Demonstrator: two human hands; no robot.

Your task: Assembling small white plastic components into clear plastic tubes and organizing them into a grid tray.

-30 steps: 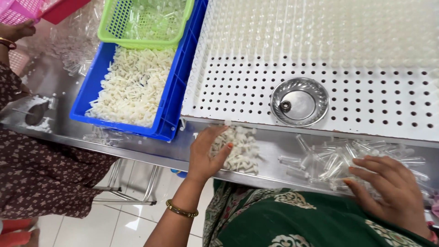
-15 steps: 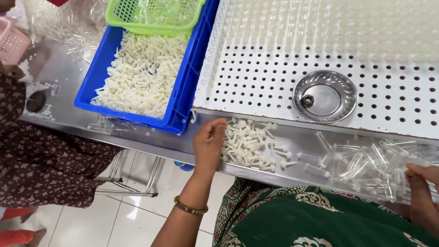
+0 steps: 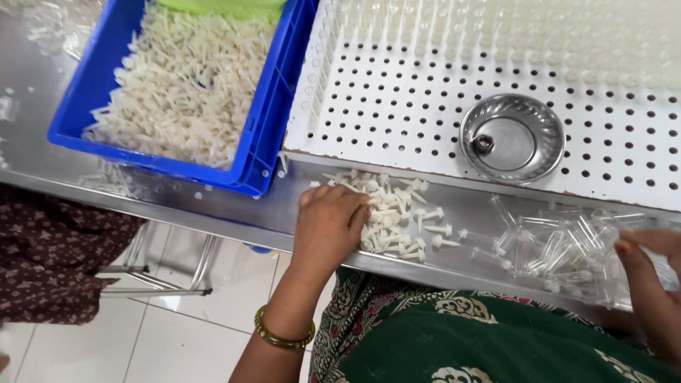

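The right hand (image 3: 649,284) is running off the picture's right edge, so its grip on the clear plastic tubes (image 3: 567,248) is not showing. The left hand (image 3: 328,225) is covering part of the small white plastic plugs (image 3: 397,216). The picture's top edge is cutting off the blue plastic crate (image 3: 273,106).

You face a long stainless-steel worktable (image 3: 213,206) whose surface reflects soft, even light. Below its near edge you see a glossy white tiled floor (image 3: 184,333). Just under the table, on those tiles, stands a bare metal-framed stool (image 3: 167,273), its chrome legs reflected in them.
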